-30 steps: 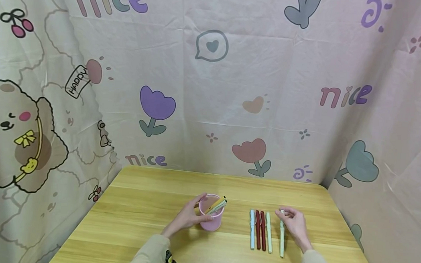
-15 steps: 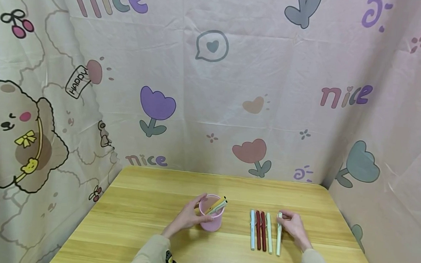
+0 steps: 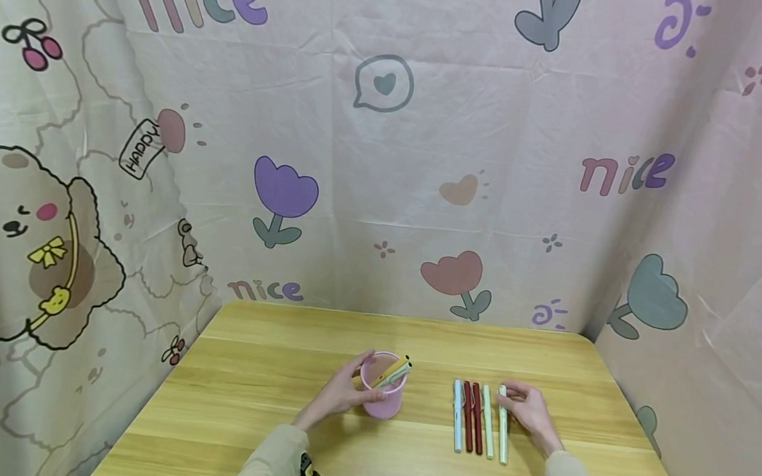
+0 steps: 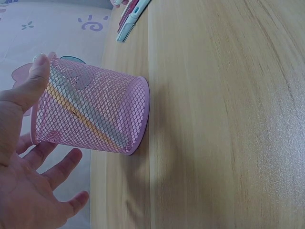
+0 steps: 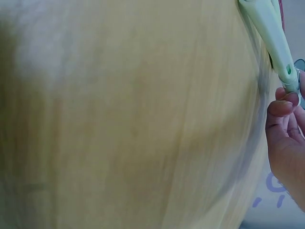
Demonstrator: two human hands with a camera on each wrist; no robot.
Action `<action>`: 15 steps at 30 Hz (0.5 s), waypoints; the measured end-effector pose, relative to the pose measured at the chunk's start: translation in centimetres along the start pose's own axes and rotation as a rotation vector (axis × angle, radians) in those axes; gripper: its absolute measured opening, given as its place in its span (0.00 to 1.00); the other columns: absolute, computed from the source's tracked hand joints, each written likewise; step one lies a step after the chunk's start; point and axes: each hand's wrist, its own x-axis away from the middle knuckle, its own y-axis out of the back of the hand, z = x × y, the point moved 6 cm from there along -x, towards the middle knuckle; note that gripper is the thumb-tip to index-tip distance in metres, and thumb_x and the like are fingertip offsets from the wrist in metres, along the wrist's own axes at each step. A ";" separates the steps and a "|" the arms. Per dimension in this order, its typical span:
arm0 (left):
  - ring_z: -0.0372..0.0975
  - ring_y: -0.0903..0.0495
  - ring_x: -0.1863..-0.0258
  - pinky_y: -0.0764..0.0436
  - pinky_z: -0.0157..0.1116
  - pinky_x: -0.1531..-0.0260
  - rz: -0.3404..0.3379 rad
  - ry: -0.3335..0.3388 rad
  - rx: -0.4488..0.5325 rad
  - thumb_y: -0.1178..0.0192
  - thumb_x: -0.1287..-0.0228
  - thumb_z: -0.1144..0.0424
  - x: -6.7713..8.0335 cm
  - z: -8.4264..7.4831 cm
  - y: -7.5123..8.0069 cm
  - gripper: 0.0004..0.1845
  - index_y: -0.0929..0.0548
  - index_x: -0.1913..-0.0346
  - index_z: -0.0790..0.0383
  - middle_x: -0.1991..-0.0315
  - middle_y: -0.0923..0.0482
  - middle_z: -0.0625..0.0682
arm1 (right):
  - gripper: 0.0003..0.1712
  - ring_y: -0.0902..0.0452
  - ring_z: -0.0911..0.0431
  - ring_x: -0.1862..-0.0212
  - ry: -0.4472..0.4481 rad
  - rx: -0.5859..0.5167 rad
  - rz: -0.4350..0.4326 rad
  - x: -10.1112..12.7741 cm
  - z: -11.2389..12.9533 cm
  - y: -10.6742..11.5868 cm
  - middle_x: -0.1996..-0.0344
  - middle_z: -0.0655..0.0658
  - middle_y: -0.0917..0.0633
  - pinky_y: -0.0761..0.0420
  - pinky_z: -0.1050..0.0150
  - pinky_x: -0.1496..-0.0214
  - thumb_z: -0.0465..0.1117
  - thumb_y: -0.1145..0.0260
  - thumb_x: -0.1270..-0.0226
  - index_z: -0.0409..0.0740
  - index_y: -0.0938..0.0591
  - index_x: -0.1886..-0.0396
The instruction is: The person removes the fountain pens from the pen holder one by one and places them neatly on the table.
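A pink mesh cup stands on the wooden table with a yellow pen and a pale pen leaning in it. My left hand grips the cup; in the left wrist view the thumb lies on the rim of the cup. To the right several pens lie in a row: blue, two red, green and a pale green pen. My right hand pinches the far end of the pale green pen with curled fingers.
Printed cloth walls close in the table at the back and both sides. The table's right edge runs close to my right hand. The row's far ends show at the top of the left wrist view.
My right hand has slid the pale green pen leftward, from a slanted spot apart from the row to lying beside the green pen. The left hand and cup have not moved.
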 end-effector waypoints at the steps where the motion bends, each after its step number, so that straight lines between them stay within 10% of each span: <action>1: 0.67 0.28 0.34 0.29 0.68 0.36 0.001 0.000 -0.001 0.24 0.45 0.53 0.0 0.0 0.0 0.51 0.40 0.23 0.67 0.27 0.34 0.69 | 0.28 0.20 0.59 0.57 -0.002 -0.001 0.000 0.0 0.0 0.0 0.50 0.31 0.17 0.18 0.74 0.61 0.33 0.32 0.33 0.22 0.27 0.37; 15: 0.66 0.29 0.33 0.29 0.67 0.35 -0.006 0.001 0.000 0.24 0.45 0.53 0.0 0.0 -0.1 0.51 0.40 0.23 0.66 0.28 0.34 0.69 | 0.27 0.19 0.54 0.54 0.000 0.080 -0.006 -0.1 -0.1 -0.3 0.52 0.32 0.18 0.19 0.71 0.64 0.34 0.32 0.34 0.24 0.25 0.39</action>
